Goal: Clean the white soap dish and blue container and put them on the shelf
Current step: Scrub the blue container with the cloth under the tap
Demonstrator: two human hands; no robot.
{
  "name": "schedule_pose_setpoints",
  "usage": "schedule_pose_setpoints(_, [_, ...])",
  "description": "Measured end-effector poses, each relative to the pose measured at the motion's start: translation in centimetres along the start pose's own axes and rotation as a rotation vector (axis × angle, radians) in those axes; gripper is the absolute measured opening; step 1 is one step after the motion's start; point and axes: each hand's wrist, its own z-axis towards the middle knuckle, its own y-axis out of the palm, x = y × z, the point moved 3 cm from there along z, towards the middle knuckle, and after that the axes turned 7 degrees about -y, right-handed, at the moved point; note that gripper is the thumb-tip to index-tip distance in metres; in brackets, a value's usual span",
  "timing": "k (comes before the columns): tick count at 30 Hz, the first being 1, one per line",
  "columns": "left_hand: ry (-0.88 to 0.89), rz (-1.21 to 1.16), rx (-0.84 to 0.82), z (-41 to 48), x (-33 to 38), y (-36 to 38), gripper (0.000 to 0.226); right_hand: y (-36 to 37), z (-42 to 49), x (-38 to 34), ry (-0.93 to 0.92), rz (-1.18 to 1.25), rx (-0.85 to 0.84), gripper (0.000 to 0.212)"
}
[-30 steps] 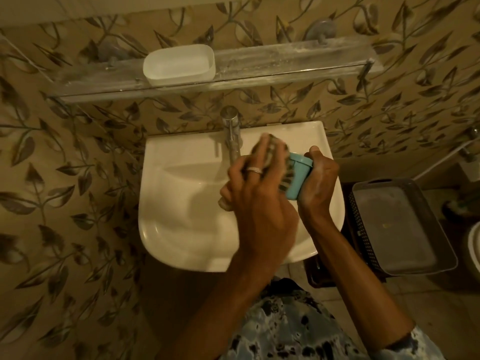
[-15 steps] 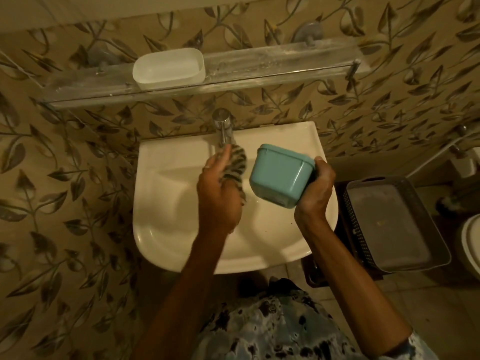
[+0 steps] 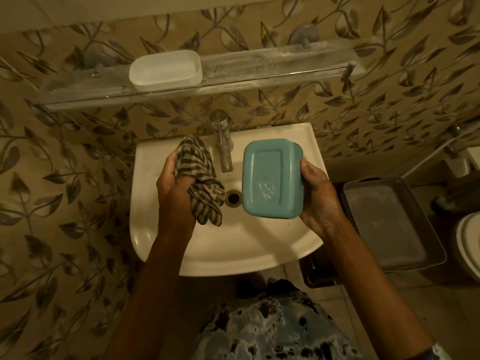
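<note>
A home bathroom: white washbasin [image 3: 223, 245], tap [image 3: 222, 141], leaf-patterned wall tiles [image 3: 65, 190]

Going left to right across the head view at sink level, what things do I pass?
striped cloth → tap → blue container → right hand → grey basket

1. The tap [image 3: 224, 149] juts toward me between the cloth [image 3: 198, 175] in my left hand [image 3: 175, 190] and the blue container [image 3: 270, 178] in my right hand [image 3: 320, 201].
2. Above my right hand is open shelf [image 3: 272, 64] (streaky surface). The white soap dish [image 3: 166, 70] sits above my left.
3. A grey basket [image 3: 389, 227] stands just right of my right hand.
</note>
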Motion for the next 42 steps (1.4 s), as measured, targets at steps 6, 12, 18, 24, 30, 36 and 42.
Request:
schedule_pose_setpoints(6, [0.326,0.356,-0.221,-1.1,2.3,3.8,0.047,1.5,-0.1,0.3,-0.042,-0.070,-0.039,0.035])
schedule_pose_setpoints(12, [0.538,0.791,-0.216,-3.5,-0.2,6.7,0.056,2.1,0.1,0.5,-0.046,-0.053,0.023,0.039])
schedule_pose_setpoints(18, [0.644,0.860,-0.321,-8.0,-2.6,6.7,0.055,1.5,0.4,-0.5,-0.057,0.006,0.111,0.046])
schedule_pose_setpoints(24, [0.734,0.932,-0.303,-7.3,-2.4,6.6,0.056,1.8,0.2,-0.1,-0.047,-0.052,0.102,0.046])
schedule_pose_setpoints(30, [0.609,0.934,-0.203,-3.5,-0.3,7.5,0.063,1.9,0.2,0.2,-0.039,-0.070,0.103,0.043])
schedule_pose_setpoints(36, [0.339,0.829,-0.153,-1.0,-1.7,5.3,0.072,1.8,0.0,0.1,-0.062,-0.054,0.143,0.037])
schedule_pose_setpoints(42, [0.412,0.810,-0.166,-5.0,-3.5,4.1,0.073,1.5,0.1,0.5,-0.068,-0.045,0.200,0.035])
